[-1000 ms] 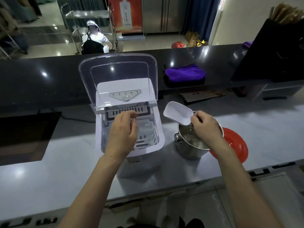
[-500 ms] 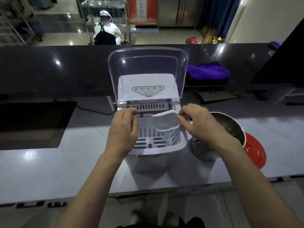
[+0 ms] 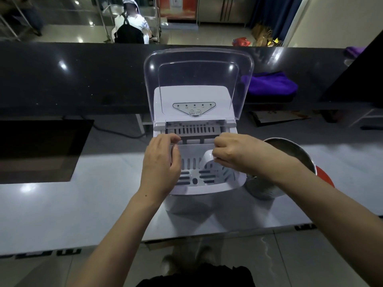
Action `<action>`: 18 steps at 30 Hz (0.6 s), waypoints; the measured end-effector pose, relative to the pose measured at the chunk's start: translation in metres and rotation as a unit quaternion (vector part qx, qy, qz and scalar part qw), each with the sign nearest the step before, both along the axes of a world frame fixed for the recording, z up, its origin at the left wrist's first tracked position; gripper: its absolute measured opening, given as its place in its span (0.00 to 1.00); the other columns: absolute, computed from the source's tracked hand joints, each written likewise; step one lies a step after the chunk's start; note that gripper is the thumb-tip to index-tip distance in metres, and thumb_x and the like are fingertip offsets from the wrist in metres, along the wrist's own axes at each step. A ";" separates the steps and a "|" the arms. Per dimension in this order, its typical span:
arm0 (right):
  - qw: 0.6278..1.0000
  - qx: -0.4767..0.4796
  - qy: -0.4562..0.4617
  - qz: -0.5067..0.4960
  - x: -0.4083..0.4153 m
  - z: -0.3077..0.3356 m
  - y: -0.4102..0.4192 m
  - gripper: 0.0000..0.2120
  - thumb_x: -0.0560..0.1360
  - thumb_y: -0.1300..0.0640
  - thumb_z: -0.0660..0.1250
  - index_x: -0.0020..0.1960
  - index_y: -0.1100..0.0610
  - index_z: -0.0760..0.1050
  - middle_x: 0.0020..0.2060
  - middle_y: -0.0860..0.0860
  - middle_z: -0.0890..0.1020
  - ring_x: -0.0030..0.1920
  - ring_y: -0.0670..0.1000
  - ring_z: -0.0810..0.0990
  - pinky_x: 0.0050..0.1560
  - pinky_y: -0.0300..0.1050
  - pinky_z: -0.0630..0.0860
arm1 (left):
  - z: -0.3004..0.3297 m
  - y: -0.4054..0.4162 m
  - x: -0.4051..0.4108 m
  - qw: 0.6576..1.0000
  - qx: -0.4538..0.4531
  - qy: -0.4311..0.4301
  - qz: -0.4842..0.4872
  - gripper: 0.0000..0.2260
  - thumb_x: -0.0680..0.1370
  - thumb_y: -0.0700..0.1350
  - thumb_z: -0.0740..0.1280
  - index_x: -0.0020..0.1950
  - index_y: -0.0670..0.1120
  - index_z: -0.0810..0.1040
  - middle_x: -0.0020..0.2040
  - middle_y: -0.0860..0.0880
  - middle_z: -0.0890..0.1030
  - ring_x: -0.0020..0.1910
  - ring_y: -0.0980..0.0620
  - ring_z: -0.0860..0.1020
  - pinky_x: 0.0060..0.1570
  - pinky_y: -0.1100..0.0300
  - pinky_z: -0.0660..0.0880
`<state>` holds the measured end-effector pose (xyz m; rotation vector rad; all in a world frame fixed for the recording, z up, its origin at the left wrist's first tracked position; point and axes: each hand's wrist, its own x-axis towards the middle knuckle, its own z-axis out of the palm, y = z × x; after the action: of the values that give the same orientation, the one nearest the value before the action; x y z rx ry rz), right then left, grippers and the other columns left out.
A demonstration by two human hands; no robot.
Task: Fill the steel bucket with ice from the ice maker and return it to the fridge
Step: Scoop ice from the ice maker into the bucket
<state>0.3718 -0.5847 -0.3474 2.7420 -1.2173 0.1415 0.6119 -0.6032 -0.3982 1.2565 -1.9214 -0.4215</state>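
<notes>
The ice maker (image 3: 199, 141) was a boxy white plastic unit on a pale, glossy worktop (image 3: 83, 204), its clear, round-cornered lid (image 3: 199, 79) tipped up and back. Behind the lid sat a flat grey control panel (image 3: 194, 108) with a row of small dots. Inside lay a white slotted basket (image 3: 199, 175), with a ribbed rack (image 3: 194, 130) above its far edge.

The left hand (image 3: 160, 168) rested on the maker's left rim, fingers curled loosely near the basket's corner; whether it gripped anything could not be told. The right hand (image 3: 238, 154) pinched a white plastic scoop (image 3: 208, 160), whose rounded bowl dipped into the basket's right side.

The bucket (image 3: 290, 162), round and of brushed steel, stood just beside the maker on its right, largely hidden by the right forearm; its contents were not visible. A red, glossy disc (image 3: 325, 179) peeked out from behind it.

A dark, speckled, polished raised counter (image 3: 72, 75) ran across behind the maker, carrying a folded purple cloth (image 3: 271, 83). A black cable (image 3: 116, 131) trailed along the worktop to the left. Beyond the counter a person (image 3: 130, 27) with a black backpack sat facing away.
</notes>
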 end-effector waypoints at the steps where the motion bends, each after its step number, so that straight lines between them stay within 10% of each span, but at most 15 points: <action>1: 1.000 0.001 0.007 0.011 0.002 0.001 -0.001 0.12 0.76 0.64 0.72 0.36 0.61 0.74 0.36 0.55 0.73 0.36 0.56 0.72 0.28 0.54 0.75 | 0.001 0.000 0.000 1.000 -0.001 0.002 0.002 0.07 0.83 0.40 0.61 0.59 0.45 0.76 0.54 0.50 0.78 0.53 0.54 0.74 0.55 0.56 0.75; 12: 0.994 0.103 0.004 0.020 0.001 -0.004 -0.011 0.14 0.70 0.68 0.78 0.33 0.60 0.75 0.33 0.49 0.67 0.32 0.52 0.68 0.30 0.44 0.63 | 0.001 -0.001 0.001 1.000 0.008 0.000 0.012 0.09 0.83 0.42 0.60 0.59 0.44 0.77 0.53 0.51 0.79 0.54 0.54 0.74 0.56 0.63 0.70; 18: 0.974 0.197 0.052 -0.102 0.006 0.015 -0.012 0.11 0.84 0.51 0.66 0.54 0.57 0.83 0.49 0.51 0.78 0.51 0.54 0.79 0.52 0.53 0.78 | 0.002 0.000 0.001 1.000 0.016 0.015 0.018 0.10 0.83 0.43 0.58 0.58 0.44 0.77 0.52 0.55 0.76 0.52 0.57 0.73 0.54 0.72 0.67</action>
<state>0.3778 -0.5970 -0.3327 2.8668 -1.6369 -0.2920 0.6126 -0.6037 -0.3967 1.2968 -1.8720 -0.4523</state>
